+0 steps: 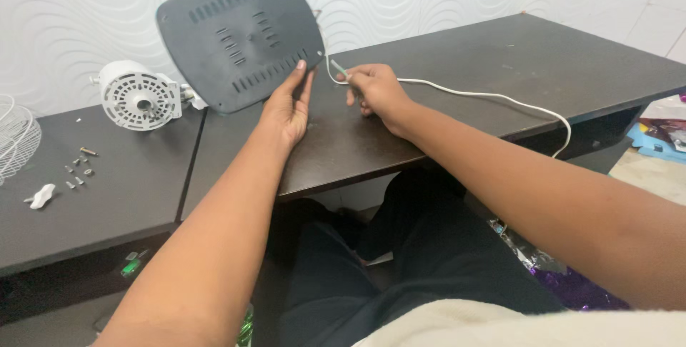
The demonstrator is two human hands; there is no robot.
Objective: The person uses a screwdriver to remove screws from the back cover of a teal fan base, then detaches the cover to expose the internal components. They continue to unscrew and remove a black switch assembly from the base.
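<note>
The dark wooden desk [457, 68] runs in front of me along the wavy white wall, and on it the dark grey fan base plate [241, 36] stands tilted on its lower edge, leaning back, its slotted underside facing me. My left hand [287, 111] lies flat with the fingers spread and the fingertips pressed against the plate's lower right edge to steady it; it grasps nothing. My right hand [377, 90] is just beside that corner, thumb and forefinger pressed together on a thin green-handled screwdriver [339, 70] whose tip points at the plate's corner, where the white power cord [493, 96] comes out, trails across the desk and drops over the far edge. To do this well, I judge I should keep the plate braced, hold the tool in line with the fastener and keep the cord out from under my wrist. Further left sit the white fan motor [137, 95], a white wire fan guard [16, 136] at the edge of view, a white plastic knob [41, 195] and a few loose screws [78, 168]
</note>
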